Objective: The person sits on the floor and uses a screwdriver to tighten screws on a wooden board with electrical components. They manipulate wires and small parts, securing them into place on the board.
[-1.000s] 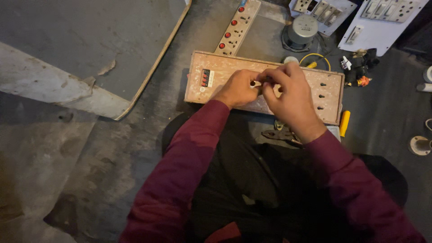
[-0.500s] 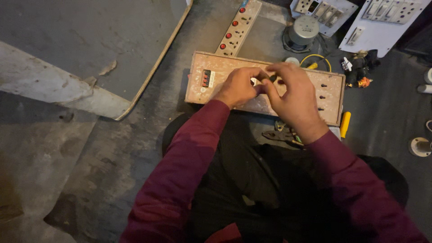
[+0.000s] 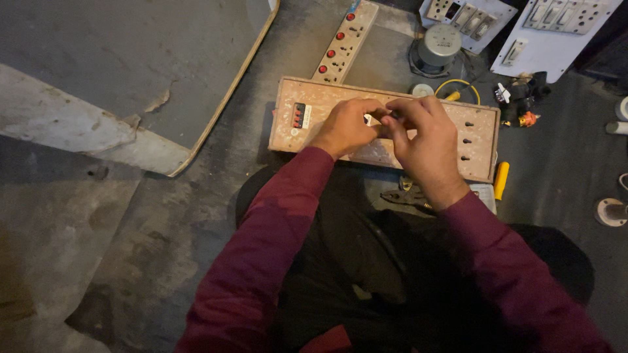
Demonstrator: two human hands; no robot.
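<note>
Head view: both hands at a worn pinkish rectangular wooden switchboard lying on the grey concrete floor.
Left hand and right hand pinching a small pale part over its middle; fitting step, probably; steady alignment needed next.

Open grey floor fills the lower left of the frame, free for a pass. In the upper left a flat grey slab lies as a low step. Along the top centre a white power strip and a round grey drum crowd the way. At upper right white switch plates, a yellow cable and small connectors block approach. A yellow-handled tool and pliers lie below the worn switchboard at centre.
</note>
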